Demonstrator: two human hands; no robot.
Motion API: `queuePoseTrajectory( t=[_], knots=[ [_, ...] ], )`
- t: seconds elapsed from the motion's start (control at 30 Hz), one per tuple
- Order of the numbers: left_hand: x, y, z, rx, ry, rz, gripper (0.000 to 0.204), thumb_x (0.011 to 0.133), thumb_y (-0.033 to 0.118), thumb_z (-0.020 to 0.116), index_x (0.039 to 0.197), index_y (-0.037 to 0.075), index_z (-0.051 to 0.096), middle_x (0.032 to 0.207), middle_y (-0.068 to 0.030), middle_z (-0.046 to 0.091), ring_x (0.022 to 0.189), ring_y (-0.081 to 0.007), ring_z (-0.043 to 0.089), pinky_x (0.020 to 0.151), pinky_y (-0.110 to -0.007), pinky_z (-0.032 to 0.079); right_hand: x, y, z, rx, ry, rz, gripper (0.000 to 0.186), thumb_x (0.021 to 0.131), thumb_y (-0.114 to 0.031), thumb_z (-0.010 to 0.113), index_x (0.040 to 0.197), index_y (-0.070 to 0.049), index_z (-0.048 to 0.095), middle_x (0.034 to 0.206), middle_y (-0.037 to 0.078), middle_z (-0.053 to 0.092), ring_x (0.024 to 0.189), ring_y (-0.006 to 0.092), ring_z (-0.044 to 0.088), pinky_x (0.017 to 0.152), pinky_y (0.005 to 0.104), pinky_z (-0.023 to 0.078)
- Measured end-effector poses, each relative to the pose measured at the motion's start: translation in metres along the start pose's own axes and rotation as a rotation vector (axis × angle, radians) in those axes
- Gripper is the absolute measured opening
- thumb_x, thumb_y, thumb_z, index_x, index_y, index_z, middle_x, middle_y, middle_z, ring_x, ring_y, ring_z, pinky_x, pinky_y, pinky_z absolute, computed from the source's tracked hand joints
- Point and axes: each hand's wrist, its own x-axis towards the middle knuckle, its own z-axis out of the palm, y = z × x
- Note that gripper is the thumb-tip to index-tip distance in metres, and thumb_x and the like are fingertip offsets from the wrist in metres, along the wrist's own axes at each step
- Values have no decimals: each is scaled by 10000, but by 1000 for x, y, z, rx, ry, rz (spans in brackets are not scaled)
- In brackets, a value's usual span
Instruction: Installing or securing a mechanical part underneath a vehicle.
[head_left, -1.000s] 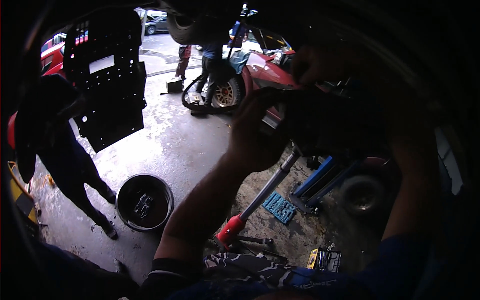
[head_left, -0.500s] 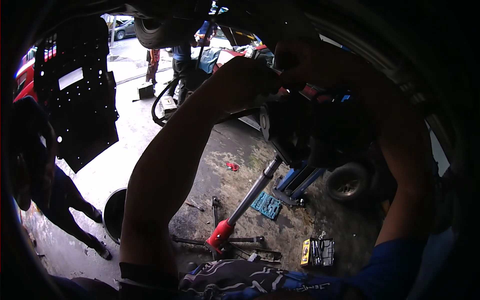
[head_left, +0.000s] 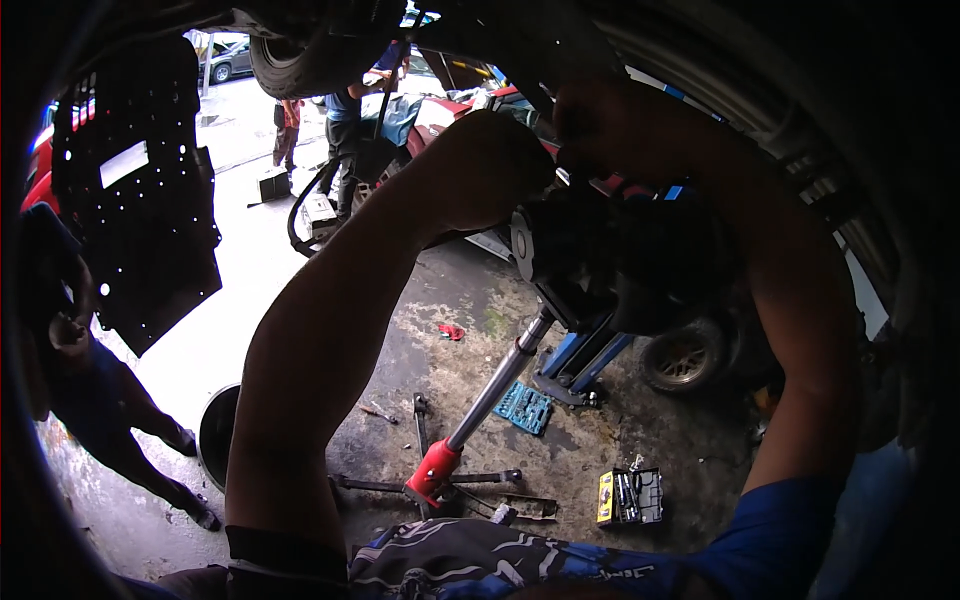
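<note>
Both my arms are raised to the dark underside of a vehicle. My left hand (head_left: 497,168) is closed, its fingers curled in toward the right hand; whatever it grips is lost in shadow. Close beside it, my right hand (head_left: 600,135) has bent fingers pressed together, and what they hold is too dark to make out. Just below the hands is a dark, bulky vehicle part (head_left: 590,255) with a pale round face on its left side. Under that part stands a tilted jack with a silver shaft (head_left: 495,392) and red base (head_left: 434,472).
A blue lift post (head_left: 585,355) and a wheel (head_left: 684,357) are beyond the jack. On the floor lie a teal socket set (head_left: 523,408) and a toolbox (head_left: 632,496). A perforated dark panel (head_left: 140,200) hangs at left, near a person (head_left: 105,390) and a round bin (head_left: 216,437).
The view has shifted slightly, so the surroundings sit a little further left. My left hand has turned a little, its fingers now more tucked in. Both hands stay close together.
</note>
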Motion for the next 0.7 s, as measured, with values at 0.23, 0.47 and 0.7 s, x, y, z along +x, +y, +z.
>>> queuePoseTrajectory(
  t=[0.23,0.47,0.7],
  knots=[
    [-21,-12,-13,56,339,191,124,845,228,685,920,135,719,901,-49,708,871,-198,686,749,-324,551,-39,4,-25,15,46,9,275,801,-218,705,1007,-50,634,896,106,692,828,232,671,751,357,519],
    [-27,31,-51,-679,131,-345,204,790,125,734,982,63,708,966,-115,698,848,-237,687,747,-336,533,-94,-18,-27,18,172,-92,178,779,-127,717,939,-64,671,856,87,668,827,239,668,741,347,517],
    [-18,36,-50,-650,284,-183,135,779,81,723,900,28,693,892,-117,660,799,-258,665,700,-337,520,-94,-29,-21,30,133,-334,205,761,-64,715,962,-59,678,889,80,633,830,269,637,730,364,509]
  ],
)
